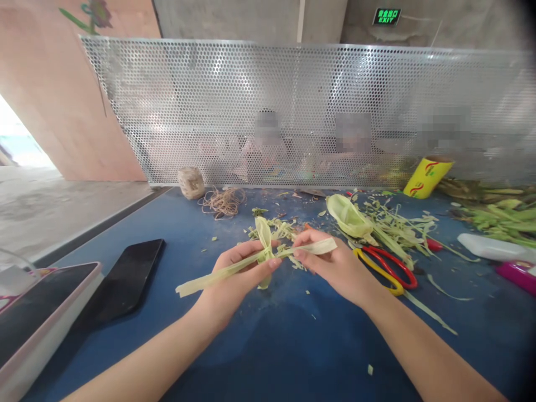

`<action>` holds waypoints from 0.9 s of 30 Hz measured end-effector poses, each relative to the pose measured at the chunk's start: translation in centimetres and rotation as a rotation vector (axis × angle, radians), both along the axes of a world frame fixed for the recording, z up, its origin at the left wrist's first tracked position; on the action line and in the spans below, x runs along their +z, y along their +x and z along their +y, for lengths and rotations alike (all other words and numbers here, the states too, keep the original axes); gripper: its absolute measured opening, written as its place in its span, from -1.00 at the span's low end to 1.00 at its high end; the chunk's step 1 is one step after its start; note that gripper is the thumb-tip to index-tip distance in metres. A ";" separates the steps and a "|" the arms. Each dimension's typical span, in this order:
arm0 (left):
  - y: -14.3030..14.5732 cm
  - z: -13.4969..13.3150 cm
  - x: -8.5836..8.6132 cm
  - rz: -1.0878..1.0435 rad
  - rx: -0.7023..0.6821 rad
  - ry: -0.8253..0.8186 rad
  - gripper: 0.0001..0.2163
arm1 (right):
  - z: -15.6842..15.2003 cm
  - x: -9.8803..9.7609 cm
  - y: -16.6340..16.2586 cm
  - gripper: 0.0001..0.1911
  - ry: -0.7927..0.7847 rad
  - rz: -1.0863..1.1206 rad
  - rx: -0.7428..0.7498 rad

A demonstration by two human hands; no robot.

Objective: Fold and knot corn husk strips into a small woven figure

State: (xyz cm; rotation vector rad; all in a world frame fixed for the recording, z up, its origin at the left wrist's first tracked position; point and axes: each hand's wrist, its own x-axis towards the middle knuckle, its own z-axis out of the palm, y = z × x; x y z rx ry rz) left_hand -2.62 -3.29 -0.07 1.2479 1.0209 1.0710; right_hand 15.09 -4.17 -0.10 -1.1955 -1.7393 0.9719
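Observation:
Between finger and thumb, my left hand (232, 271) pinches a small folded piece of pale green corn husk (263, 230) at its middle. A long husk strip (201, 283) crosses that piece and sticks out past both hands. My right hand (329, 262) is closed on the strip's other end, its fingertips close to the crossing. Whether the strip is knotted there I cannot tell. Just beyond my right hand lie scissors (387, 272) with red and yellow handles and a cupped green husk (349, 215). Husk scraps (280, 229) are scattered behind my fingers.
A black phone (134, 273) and a pink-edged tablet-like device (46, 312) lie left. Twine (224, 201) and a pale roll (191, 183) sit at the back. To the right are a yellow roll (427, 177), shredded husks (400, 223) and a white object (494, 245). A perforated metal screen (234, 100) borders the table; people are beyond.

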 end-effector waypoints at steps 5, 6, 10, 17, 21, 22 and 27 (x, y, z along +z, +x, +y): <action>0.1 0.0 0.1 -0.026 0.077 0.043 -0.77 | 0.2 0.3 0.5 -0.64 0.041 -0.031 -0.111; 0.1 0.1 0.2 -0.029 0.080 0.048 -0.77 | 0.2 0.4 0.7 -0.63 0.033 -0.029 -0.115; 0.1 0.0 0.1 0.040 0.013 0.048 -0.77 | 0.5 0.6 1.8 -0.64 0.126 0.079 -0.213; 0.4 -0.7 -0.4 0.258 -0.251 0.074 -0.74 | 0.2 0.6 0.9 -0.78 0.251 -0.191 -0.176; 0.4 -0.6 -0.4 0.342 -0.241 0.146 -0.77 | 0.3 0.2 0.1 -0.73 0.171 -0.251 -0.193; 0.4 -0.6 -0.5 0.356 -0.242 0.154 -0.76 | 0.3 0.2 0.0 -0.74 0.165 -0.248 -0.190; 0.6 -0.4 -0.9 0.330 -0.290 0.149 -0.76 | 0.3 -0.1 -0.2 -0.87 0.197 -0.149 -0.133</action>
